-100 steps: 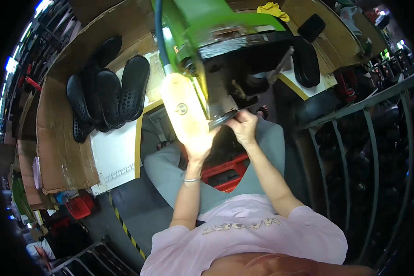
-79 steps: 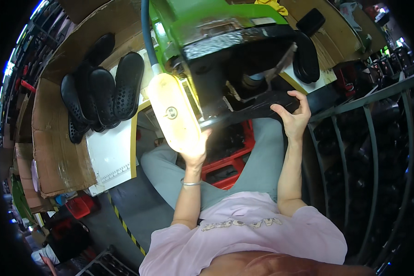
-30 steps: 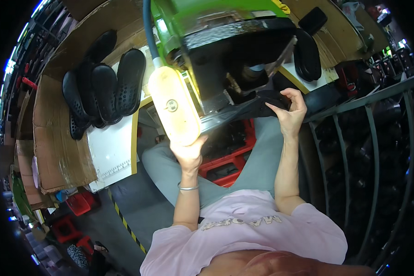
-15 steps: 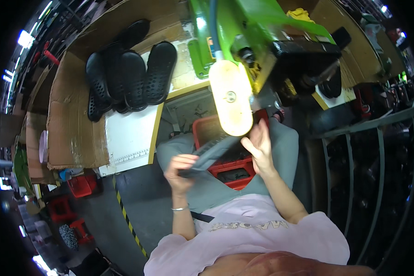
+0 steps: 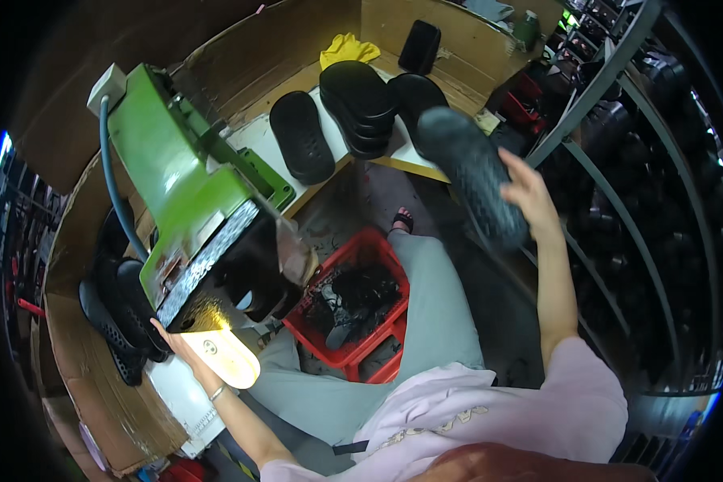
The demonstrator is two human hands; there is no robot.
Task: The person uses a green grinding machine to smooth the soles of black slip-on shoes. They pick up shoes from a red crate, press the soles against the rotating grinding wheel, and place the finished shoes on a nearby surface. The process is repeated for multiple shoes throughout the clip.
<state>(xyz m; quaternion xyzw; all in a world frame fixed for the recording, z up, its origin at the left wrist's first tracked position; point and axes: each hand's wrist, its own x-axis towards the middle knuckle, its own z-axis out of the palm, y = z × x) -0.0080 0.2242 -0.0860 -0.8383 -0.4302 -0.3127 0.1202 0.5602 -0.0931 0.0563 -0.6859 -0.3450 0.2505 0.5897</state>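
My right hand (image 5: 528,197), on the right, is closed on the edge of a black shoe sole (image 5: 478,173), blurred by motion, with its textured side showing. It is held in the air beside the right end of the white worktop (image 5: 259,145). My left hand (image 5: 177,344) reaches to a pile of black soles (image 5: 120,297) at the left. One finger is stretched out against the pile; the others are largely hidden. Between my hands stands a green machine (image 5: 185,177) with a black front, and a lit, pale oval lamp (image 5: 237,365) hangs next to my left wrist.
Black soles (image 5: 357,100) are stacked on the worktop's right side, near a yellow cloth (image 5: 349,51). Below, a red crate (image 5: 398,261) between my legs holds black scraps. Cardboard walls (image 5: 249,60) surround the worktop. A metal rack (image 5: 594,52) stands close at the right.
My view has turned right. My hands, earlier together at a dark sole over my lap, are now apart: the right one has carried a sole rightward, the left has moved to the left pile.
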